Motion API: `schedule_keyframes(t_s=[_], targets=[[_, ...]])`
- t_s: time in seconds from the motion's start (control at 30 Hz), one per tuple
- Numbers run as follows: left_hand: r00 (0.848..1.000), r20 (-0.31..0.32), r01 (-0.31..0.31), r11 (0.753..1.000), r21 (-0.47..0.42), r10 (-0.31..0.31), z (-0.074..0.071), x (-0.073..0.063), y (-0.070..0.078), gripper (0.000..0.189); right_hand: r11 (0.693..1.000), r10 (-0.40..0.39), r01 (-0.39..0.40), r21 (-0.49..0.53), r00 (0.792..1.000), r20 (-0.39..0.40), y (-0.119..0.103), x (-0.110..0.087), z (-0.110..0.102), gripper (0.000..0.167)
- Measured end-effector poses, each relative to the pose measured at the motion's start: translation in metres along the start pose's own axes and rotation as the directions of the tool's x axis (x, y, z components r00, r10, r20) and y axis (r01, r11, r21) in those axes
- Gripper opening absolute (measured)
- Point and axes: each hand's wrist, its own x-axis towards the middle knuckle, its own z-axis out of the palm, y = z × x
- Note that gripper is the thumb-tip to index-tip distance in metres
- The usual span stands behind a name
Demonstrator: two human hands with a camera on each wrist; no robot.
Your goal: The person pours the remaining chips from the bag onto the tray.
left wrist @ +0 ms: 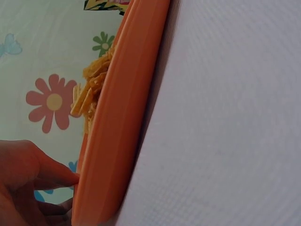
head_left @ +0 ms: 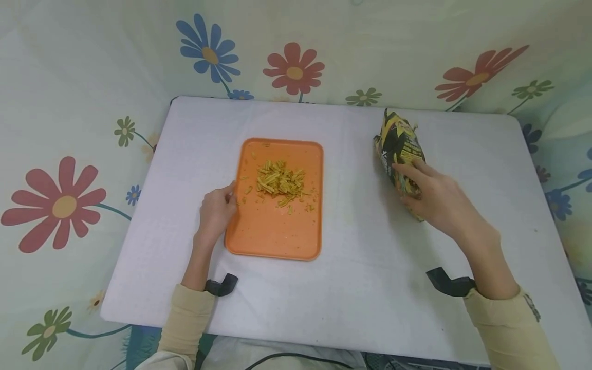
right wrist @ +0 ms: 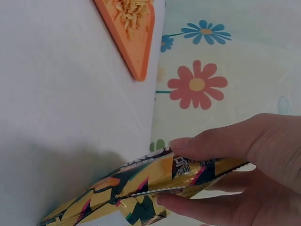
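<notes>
An orange tray (head_left: pixel 277 236) lies on the white table, with a heap of yellow stick-shaped snacks (head_left: pixel 279 180) and loose crumbs on it. My left hand (head_left: pixel 216 211) is at the tray's left side, pinching its rim; in the left wrist view a fingertip (left wrist: pixel 75 179) meets that rim. Off to the right, my right hand (head_left: pixel 437 198) grips a crumpled black and yellow snack bag (head_left: pixel 399 141). In the right wrist view the thumb (right wrist: pixel 188 147) lies on one face of the bag (right wrist: pixel 141 181), with fingers round the other side.
White cloth covers the table (head_left: pixel 361 288). Behind it hangs a pale curtain (head_left: pixel 393 46) printed with flowers. Each wrist wears a black mount (head_left: pixel 222 285). A dark cable (head_left: pixel 296 354) runs along the front below the table edge.
</notes>
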Motion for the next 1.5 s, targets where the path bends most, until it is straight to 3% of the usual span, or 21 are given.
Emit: schedule_keyframes(t_s=[0.27,0.57,0.8,1.13,1.33,1.5], targets=[[1.000,0.003,0.009,1.000,-0.004,-0.009,-0.001,0.002,0.000,0.047,0.987,-0.161,0.161,0.011,0.987,-0.029,0.000,-0.001,0.004,0.067],[0.999,0.014,0.037,0.999,-0.009,-0.037,0.001,0.003,0.002,0.048,0.990,-0.139,0.139,0.015,0.988,0.060,-0.006,0.003,0.011,0.068],[0.999,0.017,0.027,0.999,-0.020,-0.027,0.001,0.004,0.004,0.047,0.972,-0.230,0.227,-0.062,0.971,-0.059,-0.009,0.004,0.022,0.061],[0.999,0.022,0.030,1.000,-0.005,-0.030,0.001,0.005,0.005,0.047,0.941,-0.287,0.246,-0.232,0.944,-0.162,-0.019,0.010,0.047,0.052],[0.999,0.033,0.018,1.000,0.004,-0.018,0.000,0.005,0.004,0.047,0.933,-0.279,0.222,-0.282,0.943,-0.180,-0.027,0.015,0.068,0.048],[0.999,0.034,0.012,1.000,0.019,-0.012,-0.001,0.002,0.002,0.047,0.909,-0.331,0.233,-0.346,0.907,-0.259,-0.031,0.019,0.090,0.040]])
